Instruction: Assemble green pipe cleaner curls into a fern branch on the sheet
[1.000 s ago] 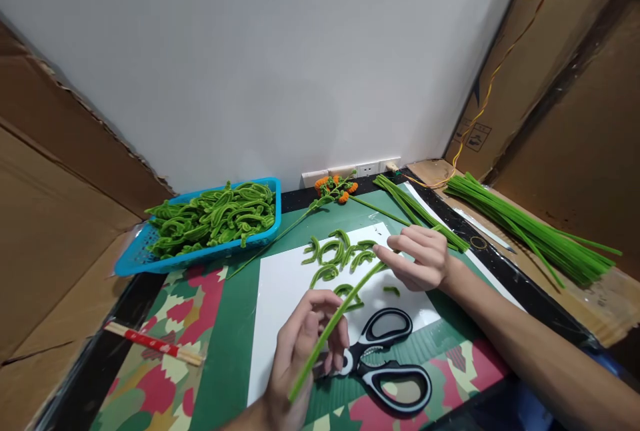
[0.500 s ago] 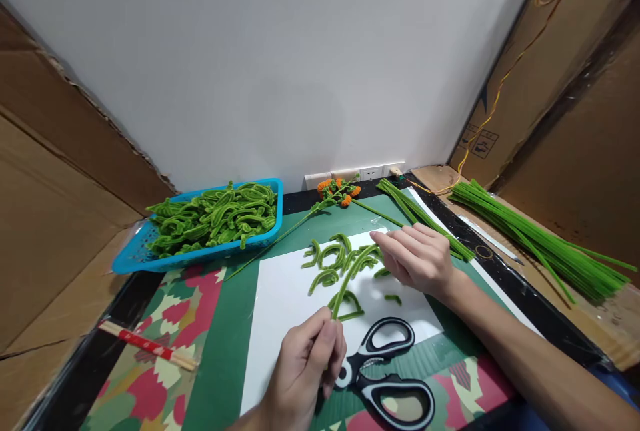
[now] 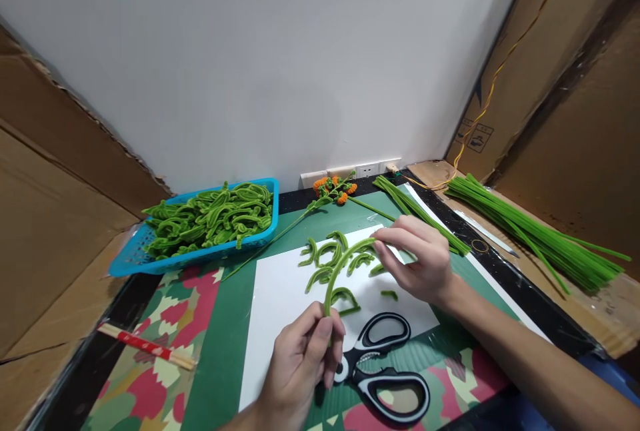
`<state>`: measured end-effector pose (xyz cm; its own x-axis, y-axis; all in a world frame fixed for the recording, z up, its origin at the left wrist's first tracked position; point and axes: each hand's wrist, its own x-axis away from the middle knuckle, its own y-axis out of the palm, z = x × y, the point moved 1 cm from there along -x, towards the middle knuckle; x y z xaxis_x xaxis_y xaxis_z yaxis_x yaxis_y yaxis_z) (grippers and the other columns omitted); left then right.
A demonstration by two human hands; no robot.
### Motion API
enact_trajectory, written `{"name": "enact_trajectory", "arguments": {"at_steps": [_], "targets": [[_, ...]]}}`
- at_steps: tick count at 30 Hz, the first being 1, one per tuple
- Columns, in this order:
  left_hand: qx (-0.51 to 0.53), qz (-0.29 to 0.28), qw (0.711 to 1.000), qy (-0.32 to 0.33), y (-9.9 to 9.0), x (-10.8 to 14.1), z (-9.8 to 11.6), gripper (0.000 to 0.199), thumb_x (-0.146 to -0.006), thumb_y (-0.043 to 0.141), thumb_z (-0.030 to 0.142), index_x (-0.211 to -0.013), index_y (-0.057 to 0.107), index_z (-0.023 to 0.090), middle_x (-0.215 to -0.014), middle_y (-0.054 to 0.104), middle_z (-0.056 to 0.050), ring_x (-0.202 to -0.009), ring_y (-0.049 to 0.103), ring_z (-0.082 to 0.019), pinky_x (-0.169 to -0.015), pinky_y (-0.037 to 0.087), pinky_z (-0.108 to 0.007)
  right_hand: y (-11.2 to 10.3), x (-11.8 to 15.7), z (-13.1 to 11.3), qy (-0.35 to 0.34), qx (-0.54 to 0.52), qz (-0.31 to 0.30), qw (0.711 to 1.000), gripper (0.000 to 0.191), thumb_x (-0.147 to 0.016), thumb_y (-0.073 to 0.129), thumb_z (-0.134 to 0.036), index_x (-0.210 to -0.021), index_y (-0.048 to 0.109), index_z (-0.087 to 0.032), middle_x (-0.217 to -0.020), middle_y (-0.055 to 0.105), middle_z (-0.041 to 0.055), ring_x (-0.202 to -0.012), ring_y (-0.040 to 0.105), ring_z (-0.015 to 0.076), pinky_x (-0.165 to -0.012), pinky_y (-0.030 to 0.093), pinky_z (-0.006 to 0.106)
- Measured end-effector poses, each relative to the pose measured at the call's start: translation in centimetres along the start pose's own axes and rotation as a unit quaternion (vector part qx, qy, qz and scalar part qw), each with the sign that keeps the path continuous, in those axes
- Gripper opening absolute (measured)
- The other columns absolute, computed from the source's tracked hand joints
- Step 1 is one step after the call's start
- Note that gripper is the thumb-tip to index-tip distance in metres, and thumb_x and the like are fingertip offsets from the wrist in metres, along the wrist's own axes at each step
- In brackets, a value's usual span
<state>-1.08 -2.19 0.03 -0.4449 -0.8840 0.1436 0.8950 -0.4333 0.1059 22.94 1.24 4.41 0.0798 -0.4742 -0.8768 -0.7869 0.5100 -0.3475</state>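
A curved green fuzzy stem (image 3: 341, 263) spans between my two hands. The fingers of my left hand (image 3: 305, 354) are closed on its lower end, above the white paper's front part. My right hand (image 3: 420, 258) pinches the upper end between thumb and forefinger. Several short bent green pieces (image 3: 327, 254) lie on the white paper (image 3: 270, 318) behind and under the stem. Black and grey scissors (image 3: 395, 391) lie beside my left hand, to its right, their blades hidden by the hand.
A blue basket (image 3: 275, 201) full of bent green pieces stands at the back left. Orange flowers (image 3: 335, 188) lie near the wall. Long green stems (image 3: 540, 238) are at the right, more (image 3: 420, 214) behind my right hand. Wrapped chopsticks (image 3: 147, 346) lie at the left.
The green stem is now bent in a wider arc. My right hand has turned, and its thumb and forefinger now show at the stem's upper end. The view has shifted slightly.
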Motion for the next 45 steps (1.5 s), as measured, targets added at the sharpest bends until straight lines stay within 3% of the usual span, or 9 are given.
{"name": "enact_trajectory", "arguments": {"at_steps": [3,7,12,18,23,28,31,35,45], "targets": [[0.003,0.012,1.0,-0.009,0.0,-0.1,0.2,0.049,-0.099,0.06,0.067,-0.093,0.057,0.019,-0.056,0.056,0.005,-0.039,0.041,-0.005,-0.039,0.032,-0.012,0.0,-0.1,-0.6,0.184,-0.215,-0.051,0.958,0.019,-0.1,0.066,-0.023,-0.081,0.07,-0.019,-0.06,0.053,-0.0035,-0.051,0.042,0.0101,-0.047,0.034,0.025],[0.008,0.01,1.0,-0.017,0.0,-0.1,0.4,0.045,-0.099,0.061,0.066,-0.106,0.048,0.023,-0.053,0.062,0.006,-0.035,0.041,-0.005,-0.036,0.028,-0.01,0.6,-0.1,-0.8,0.349,-0.454,-0.092,0.814,0.023,-0.096,0.076,-0.036,-0.082,0.076,-0.018,-0.058,0.059,-0.003,-0.044,0.045,0.0079,-0.041,0.032,0.021],[0.03,0.048,0.998,-0.014,0.1,-0.4,0.8,0.045,-0.1,0.062,0.064,-0.109,0.036,0.028,-0.053,0.067,0.007,-0.031,0.042,-0.008,-0.033,0.029,-0.01,2.2,1.1,-0.6,0.414,-0.588,-0.164,0.676,0.019,-0.085,0.087,-0.035,-0.086,0.08,-0.017,-0.085,0.066,-0.0008,-0.041,0.042,0.0021,-0.033,0.026,0.018],[0.025,0.069,0.997,-0.01,0.1,-0.7,0.8,0.049,-0.096,0.066,0.067,-0.106,0.042,0.025,-0.043,0.053,0.013,-0.033,0.026,-0.004,-0.035,0.021,-0.008,2.6,3.1,-0.7,0.392,-0.678,-0.307,0.54,0.03,-0.082,0.089,-0.043,-0.085,0.074,-0.017,-0.055,0.05,-0.0091,-0.032,0.032,0.0035,-0.029,0.026,0.017],[0.024,0.046,0.999,-0.017,0.1,-0.4,0.6,0.048,-0.096,0.067,0.066,-0.102,0.047,0.023,-0.043,0.051,0.012,-0.034,0.027,-0.004,-0.036,0.021,-0.01,2.4,2.0,-1.1,0.354,-0.661,-0.16,0.642,0.033,-0.07,0.098,-0.037,-0.075,0.072,-0.018,-0.077,0.061,-0.0004,-0.056,0.053,0.0082,-0.044,0.042,0.019],[0.018,-0.022,0.998,-0.048,0.2,-0.3,0.7,0.045,-0.098,0.065,0.063,-0.103,0.05,0.022,-0.061,0.07,0.002,-0.034,0.051,-0.007,-0.036,0.025,-0.012,2.5,1.2,-0.8,0.353,-0.625,-0.091,0.691,0.022,-0.075,0.096,-0.039,-0.085,0.082,-0.025,-0.142,0.068,0.0097,-0.113,0.071,0.0247,-0.097,0.059,0.046],[0.006,-0.059,0.997,-0.053,0.3,-0.3,0.8,0.043,-0.099,0.065,0.061,-0.108,0.055,0.02,-0.073,0.077,-0.005,-0.038,0.06,-0.009,-0.038,0.029,-0.014,2.7,1.4,-0.7,0.369,-0.628,-0.09,0.679,0.021,-0.076,0.096,-0.04,-0.087,0.084,-0.029,-0.129,0.077,0.0072,-0.118,0.073,0.029,-0.11,0.053,0.057],[0.012,-0.081,0.995,-0.06,0.5,-0.2,1.0,0.045,-0.1,0.065,0.06,-0.112,0.059,0.017,-0.081,0.082,-0.012,-0.038,0.061,-0.01,-0.038,0.03,-0.016,2.7,1.7,-0.8,0.407,-0.627,-0.08,0.66,0.018,-0.077,0.096,-0.038,-0.087,0.085,-0.028,-0.104,0.082,0.004,-0.096,0.08,0.0239,-0.101,0.06,0.05],[0.015,-0.108,0.99,-0.089,0.1,-1.0,1.1,0.051,-0.098,0.066,0.059,-0.114,0.072,0.011,-0.074,0.08,-0.012,-0.038,0.061,-0.011,-0.037,0.028,-0.016,2.7,1.8,-0.5,0.409,-0.584,-0.093,0.695,0.021,-0.078,0.095,-0.036,-0.086,0.083,-0.021,-0.101,0.08,0.0056,-0.09,0.08,0.0223,-0.092,0.065,0.044]]}}
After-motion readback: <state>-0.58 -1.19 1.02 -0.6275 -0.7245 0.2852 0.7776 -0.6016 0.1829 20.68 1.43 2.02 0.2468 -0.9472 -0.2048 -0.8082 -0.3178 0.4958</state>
